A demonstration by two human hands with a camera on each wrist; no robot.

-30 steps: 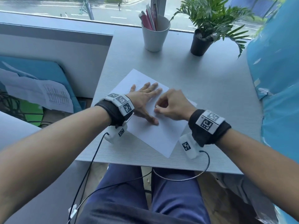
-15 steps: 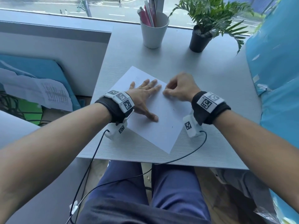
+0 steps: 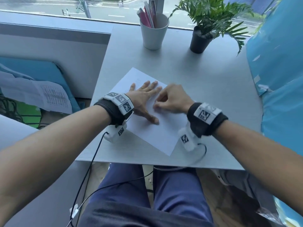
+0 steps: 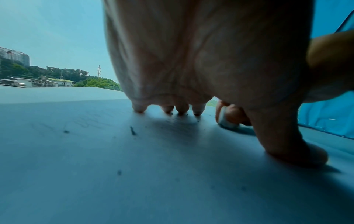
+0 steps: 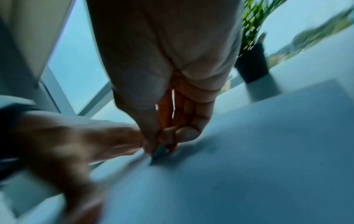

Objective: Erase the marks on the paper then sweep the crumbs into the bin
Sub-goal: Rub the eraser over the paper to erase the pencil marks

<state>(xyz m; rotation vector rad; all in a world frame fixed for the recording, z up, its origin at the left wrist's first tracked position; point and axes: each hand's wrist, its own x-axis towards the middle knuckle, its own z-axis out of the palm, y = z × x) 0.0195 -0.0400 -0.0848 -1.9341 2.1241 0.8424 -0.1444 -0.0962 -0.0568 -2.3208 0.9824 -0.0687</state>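
Observation:
A white sheet of paper point(image 3: 152, 136) lies askew on the grey table point(image 3: 213, 89). My left hand point(image 3: 144, 97) rests flat on it with fingers spread, pinning the sheet. My right hand point(image 3: 172, 100) is curled beside the left fingers and pinches a small white eraser point(image 4: 226, 121), pressed to the paper; in the right wrist view the eraser point(image 5: 159, 151) shows blurred at the fingertips. Faint pencil marks point(image 4: 86, 122) remain left of my left hand point(image 4: 191, 60), and dark crumbs point(image 4: 132, 130) lie scattered on the paper point(image 4: 134, 181). No bin is in view.
A white cup of pens point(image 3: 154, 31) and a potted plant point(image 3: 203, 38) stand at the table's far edge by the window. Blue plastic sheeting point(image 3: 278, 79) borders the right side. A low partition point(image 3: 54, 51) runs along the left.
My right hand moved away along the paper half a second ago and has now come back nearer, rubbing with the eraser. The left hand has stayed flat on the sheet.

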